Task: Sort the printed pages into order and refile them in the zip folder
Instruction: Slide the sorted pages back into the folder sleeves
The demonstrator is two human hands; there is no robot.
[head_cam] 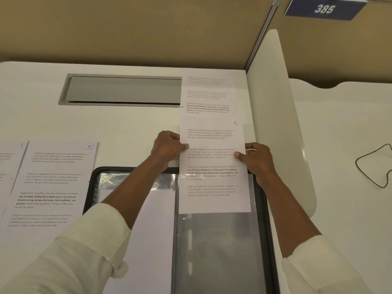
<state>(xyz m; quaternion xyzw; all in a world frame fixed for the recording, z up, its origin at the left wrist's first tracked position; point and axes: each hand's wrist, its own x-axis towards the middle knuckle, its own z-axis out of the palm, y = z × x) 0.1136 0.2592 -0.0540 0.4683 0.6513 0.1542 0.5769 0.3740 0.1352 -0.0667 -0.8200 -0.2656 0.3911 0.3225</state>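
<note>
Page marked 5 (214, 187) held flat and low over the right half of the open zip folder (273, 251). Its lower part overlaps the clear sleeve (216, 251); its top reaches past the folder's far rim.

Left hand (167, 148) pinches the left edge, thumb on the printed face. Right hand (257, 160) does the same on the right edge. Fingers of both hands are closed on the paper at about the same height. Probably this is to keep the sheet taut and square so it does not buckle when fed in.

The sheet lines up with the right-hand sleeve, so I judge it is about to be slid into that pocket. Whether its lower edge has entered the pocket yet, I cannot tell.

Left sleeve holds a white sheet (157, 230), blank side up.

Another printed page (207, 94) lies on the worktop (127, 124) just beyond the held one, partly over the cable slot (123, 90). It was likely parked there within reach.

Page marked 10 (55, 183) and, at the frame edge, page marked 3 (10, 166) lie face up left of the folder. Their handwritten numbers show, which suits picking by number.

Filing looks partway done.

Risk: glossy sleeve mouth may snag a corner.
</note>
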